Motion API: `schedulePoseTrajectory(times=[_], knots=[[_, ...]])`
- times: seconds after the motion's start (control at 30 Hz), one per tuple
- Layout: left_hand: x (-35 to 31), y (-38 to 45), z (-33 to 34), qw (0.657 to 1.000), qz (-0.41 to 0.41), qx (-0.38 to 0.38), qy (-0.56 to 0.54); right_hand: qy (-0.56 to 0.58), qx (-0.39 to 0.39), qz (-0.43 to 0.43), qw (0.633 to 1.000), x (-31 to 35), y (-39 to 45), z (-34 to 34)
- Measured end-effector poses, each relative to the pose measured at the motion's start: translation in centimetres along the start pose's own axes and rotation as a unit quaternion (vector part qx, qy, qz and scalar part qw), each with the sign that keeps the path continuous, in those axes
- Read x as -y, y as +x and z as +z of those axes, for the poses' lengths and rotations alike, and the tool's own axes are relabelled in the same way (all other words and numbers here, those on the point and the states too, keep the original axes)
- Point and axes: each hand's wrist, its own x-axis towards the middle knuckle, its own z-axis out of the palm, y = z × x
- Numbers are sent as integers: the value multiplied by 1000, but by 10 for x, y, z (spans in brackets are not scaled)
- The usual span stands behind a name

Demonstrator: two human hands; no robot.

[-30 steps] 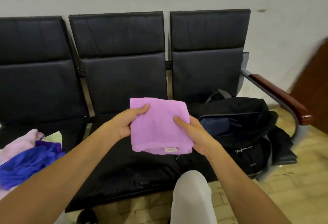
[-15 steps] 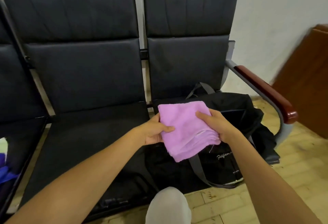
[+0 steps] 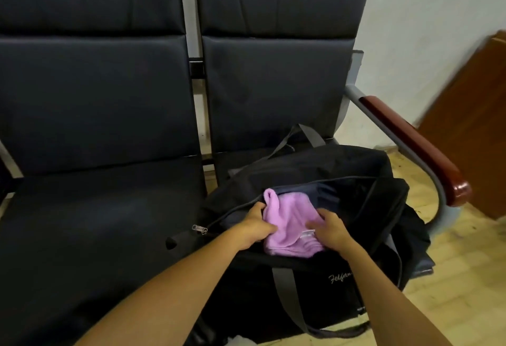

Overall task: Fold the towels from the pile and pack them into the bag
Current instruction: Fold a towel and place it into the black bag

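Seats (image 3: 95, 203) fill my left, and the pile of towels I saw a second ago has gone out of view. My left hand (image 3: 256, 226), fingers curled, grips the left edge of the pink towel (image 3: 290, 225); half a second ago I held it in the air above the bag (image 3: 356, 208), now it sits bunched in the open mouth, over a dark blue lining. My right hand (image 3: 330, 229) presses on its right side, fingers closed on the cloth. An armrest (image 3: 410, 143) stands at far right.
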Motion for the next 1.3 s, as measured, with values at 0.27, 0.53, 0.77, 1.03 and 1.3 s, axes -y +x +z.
schedulePoseTrajectory(times=[0.27,0.53,0.77,1.03,1.3], knots=[[6,24,20,996,41,-64,47,-67,-48,-19,996,-19,17,-9],[12,9,23,981,148,-19,120,-16,-91,-34,995,-21,21,-3],[19,24,42,975,139,-142,105,31,-72,-83,993,-32,-1,-1],[9,13,43,935,58,-56,345,-94,-95,-36,990,-39,-10,6],[3,-14,28,924,22,9,381,-271,-21,-17,962,-16,-40,6]])
